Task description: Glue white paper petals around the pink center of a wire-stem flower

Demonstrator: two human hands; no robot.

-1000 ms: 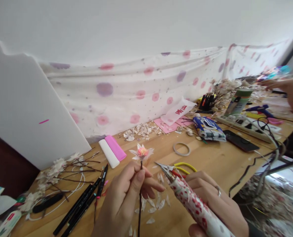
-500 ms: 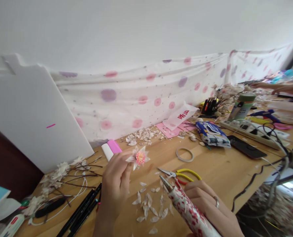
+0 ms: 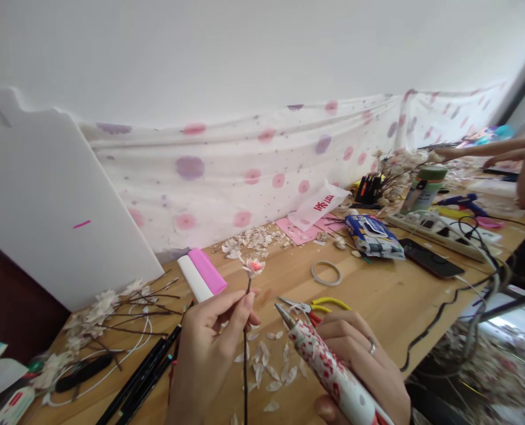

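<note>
Between thumb and fingers, my left hand [image 3: 218, 342] pinches the dark stem of a small flower [image 3: 254, 267] with pale petals and a pink centre. The stem hangs down below the fingers and the bloom stands upright above them. My right hand [image 3: 362, 360] is wrapped round a white tube with red speckles [image 3: 328, 369]; its metal tip points up and left, apart from the flower. Loose pale petals [image 3: 273, 366] lie on the table between the hands. Pliers with yellow and red handles [image 3: 309, 307] lie just beyond the tube's tip.
Blossom branches [image 3: 107, 313] and black pens [image 3: 140, 378] lie at left, pink and white rolls [image 3: 206, 271] behind my left hand. A tape ring [image 3: 326, 273], wipes pack [image 3: 374, 236], phone [image 3: 430, 258] and power strip [image 3: 442, 236] are at right. Another person's hand [image 3: 517, 159] reaches in.
My left hand has tilted the flower from facing me to upright, so its stem now shows. My right hand still holds the tube, slightly further left in view. The whole view has shifted a little.
</note>
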